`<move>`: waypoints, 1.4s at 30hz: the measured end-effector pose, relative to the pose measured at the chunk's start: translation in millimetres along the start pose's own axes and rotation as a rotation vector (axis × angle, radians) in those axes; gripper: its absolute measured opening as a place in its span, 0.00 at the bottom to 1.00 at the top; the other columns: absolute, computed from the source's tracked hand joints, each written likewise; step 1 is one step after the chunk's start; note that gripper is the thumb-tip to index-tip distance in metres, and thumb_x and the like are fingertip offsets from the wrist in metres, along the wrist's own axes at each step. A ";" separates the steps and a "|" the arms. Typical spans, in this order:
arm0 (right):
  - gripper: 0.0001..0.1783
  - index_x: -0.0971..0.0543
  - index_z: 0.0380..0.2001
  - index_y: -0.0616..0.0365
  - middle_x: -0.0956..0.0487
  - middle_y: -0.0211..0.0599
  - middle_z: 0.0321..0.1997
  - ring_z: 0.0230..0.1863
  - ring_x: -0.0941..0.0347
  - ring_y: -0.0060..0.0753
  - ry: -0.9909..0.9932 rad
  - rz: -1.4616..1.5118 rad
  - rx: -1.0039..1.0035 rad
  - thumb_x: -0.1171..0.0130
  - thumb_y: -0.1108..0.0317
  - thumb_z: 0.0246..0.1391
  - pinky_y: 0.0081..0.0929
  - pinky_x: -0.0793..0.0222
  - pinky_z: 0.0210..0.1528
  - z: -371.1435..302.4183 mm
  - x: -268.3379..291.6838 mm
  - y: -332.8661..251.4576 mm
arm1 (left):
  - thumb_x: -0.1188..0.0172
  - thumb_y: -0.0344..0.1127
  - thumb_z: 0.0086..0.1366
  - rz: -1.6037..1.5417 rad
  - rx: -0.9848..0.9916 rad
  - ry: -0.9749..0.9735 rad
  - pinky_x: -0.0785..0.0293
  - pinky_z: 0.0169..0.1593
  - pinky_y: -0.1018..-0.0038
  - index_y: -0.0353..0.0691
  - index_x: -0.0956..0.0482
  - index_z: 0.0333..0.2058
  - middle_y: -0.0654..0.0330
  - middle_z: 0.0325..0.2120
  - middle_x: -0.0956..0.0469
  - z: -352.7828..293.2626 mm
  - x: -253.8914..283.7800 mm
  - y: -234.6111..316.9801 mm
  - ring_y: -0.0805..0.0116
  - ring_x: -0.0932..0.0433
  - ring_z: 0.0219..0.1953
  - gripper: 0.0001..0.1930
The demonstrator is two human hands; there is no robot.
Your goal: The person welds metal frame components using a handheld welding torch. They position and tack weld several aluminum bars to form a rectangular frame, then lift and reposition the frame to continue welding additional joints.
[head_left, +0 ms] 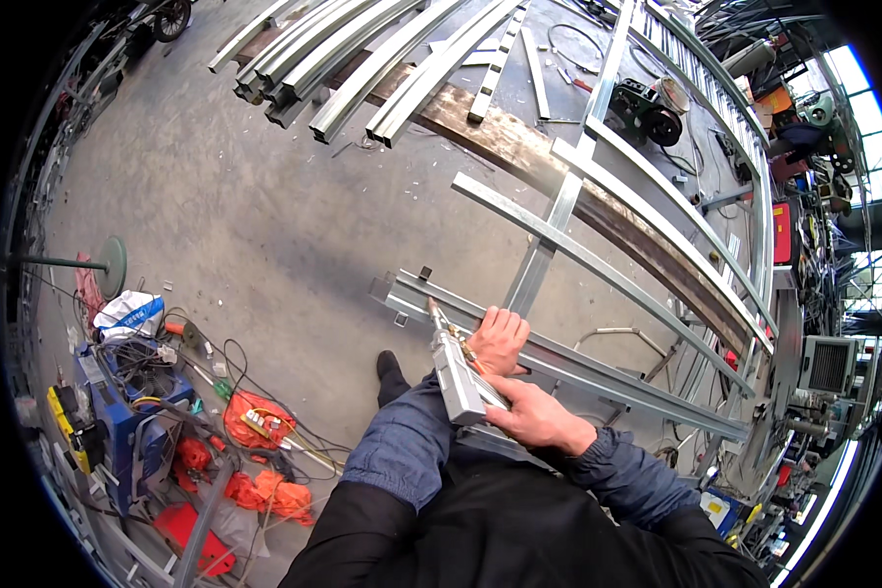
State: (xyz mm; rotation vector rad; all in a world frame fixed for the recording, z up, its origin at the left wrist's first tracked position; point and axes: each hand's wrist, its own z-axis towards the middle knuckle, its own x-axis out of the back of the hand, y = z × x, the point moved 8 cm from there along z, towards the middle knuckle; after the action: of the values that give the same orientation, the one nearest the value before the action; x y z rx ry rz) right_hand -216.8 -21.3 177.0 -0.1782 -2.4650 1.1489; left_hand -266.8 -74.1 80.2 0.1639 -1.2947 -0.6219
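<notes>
My right hand (pixel 544 416) is closed round the rear of a silver-grey handheld welding gun (pixel 458 377). Its narrow copper-coloured tip (pixel 433 306) points away from me, close to the left end of a long steel rail (pixel 598 370). Just past the gun, my left hand (pixel 500 338) bends its fingers over this rail; the gun hides its wrist. Small square metal pieces (pixel 402 319) sit along the rail's left end. Where gun and rail come nearest, I cannot tell if they touch.
Steel tubes (pixel 402 78) lie bundled on a rusty beam (pixel 490 118) at the far side. A longer tube (pixel 568 240) crosses beyond my hands. At the left stand a blue machine (pixel 132 421), orange bags (pixel 269 495) and tangled cables. A green round-based stand (pixel 113 267) lies farther left.
</notes>
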 end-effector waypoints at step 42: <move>0.33 0.25 0.69 0.57 0.17 0.59 0.57 0.59 0.21 0.64 -0.015 -0.062 -0.001 0.37 0.46 0.71 0.50 0.26 0.63 -3.2 0.0 8.7 | 0.14 0.59 0.37 -0.037 0.018 -0.046 0.34 0.61 0.55 0.39 0.23 0.44 0.55 0.40 0.26 1.6 -2.5 0.7 0.55 0.27 0.49 0.42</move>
State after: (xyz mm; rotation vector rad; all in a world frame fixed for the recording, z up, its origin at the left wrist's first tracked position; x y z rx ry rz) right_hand -215.9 -13.4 172.3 -0.0926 -2.4664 1.1275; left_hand -268.4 -71.8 78.8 0.1896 -1.3440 -0.6491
